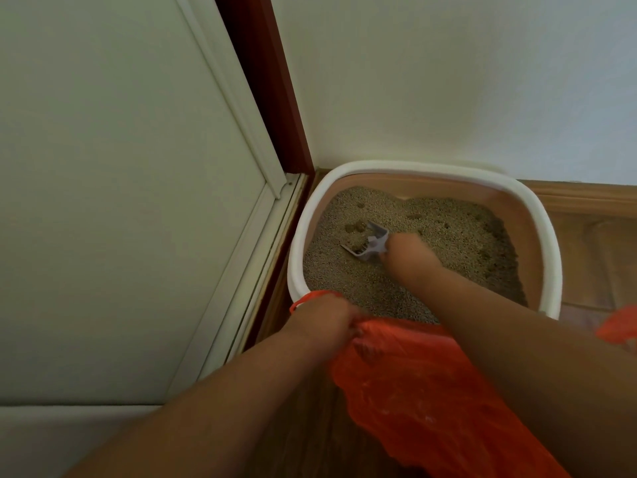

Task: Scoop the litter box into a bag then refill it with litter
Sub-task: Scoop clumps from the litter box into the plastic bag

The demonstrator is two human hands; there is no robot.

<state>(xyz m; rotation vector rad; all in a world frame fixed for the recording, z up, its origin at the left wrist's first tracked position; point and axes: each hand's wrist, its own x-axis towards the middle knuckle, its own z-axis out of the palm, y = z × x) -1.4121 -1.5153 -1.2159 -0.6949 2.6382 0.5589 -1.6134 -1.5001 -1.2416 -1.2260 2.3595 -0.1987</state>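
Note:
A white-rimmed litter box (297,250) with pink inner walls stands in the room's corner, filled with beige litter (448,229) and several brown clumps. My right hand (408,253) grips the handle of a pale lilac scoop (370,243), whose blade lies in the litter and holds some clumps. My left hand (325,317) grips the rim of an orange plastic bag (413,384) at the box's near edge. The bag hangs below my arms and its inside is hidden.
A white door (120,201) with a dark red frame (269,88) stands left of the box. A white wall (448,81) rises behind it. Wooden floor (593,229) and skirting run along the right.

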